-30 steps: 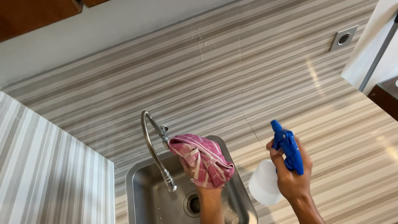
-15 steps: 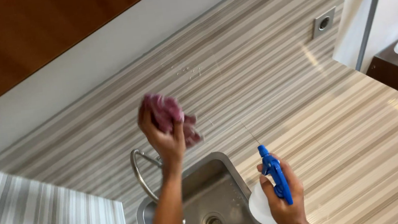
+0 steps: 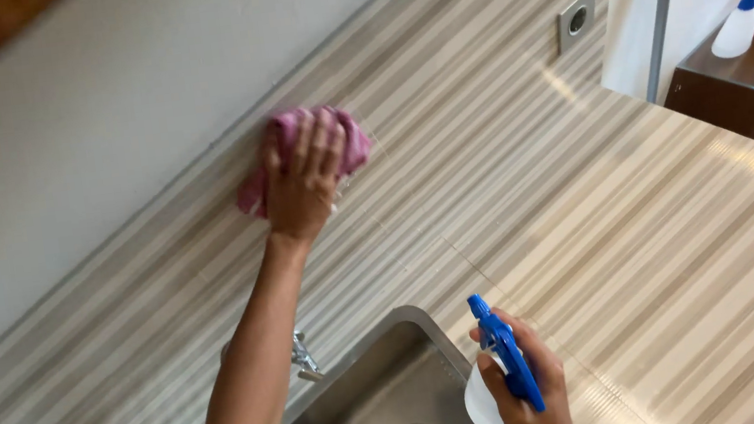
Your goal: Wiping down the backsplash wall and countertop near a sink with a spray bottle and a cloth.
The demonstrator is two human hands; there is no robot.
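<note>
Cloth (image 3: 344, 139), pink, bunched under left hand (image 3: 302, 188), fingers spread flat pinning it high on striped wall. Right hand (image 3: 529, 395) below near sink (image 3: 371, 400), fingers wrapped round spray bottle (image 3: 498, 374).

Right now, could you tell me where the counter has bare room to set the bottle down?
The counter is bare right of the sink, out to the side table. The right hand holds the bottle there. It is crowded at the faucet, under the left hand with its cloth.

Left hand (image 3: 302, 188) pressing crumpled pink cloth (image 3: 344, 139) flat against striped backsplash wall (image 3: 482, 132); right hand (image 3: 535, 403) gripping blue-triggered white spray bottle (image 3: 502, 374) above steel sink (image 3: 372, 404).
</note>
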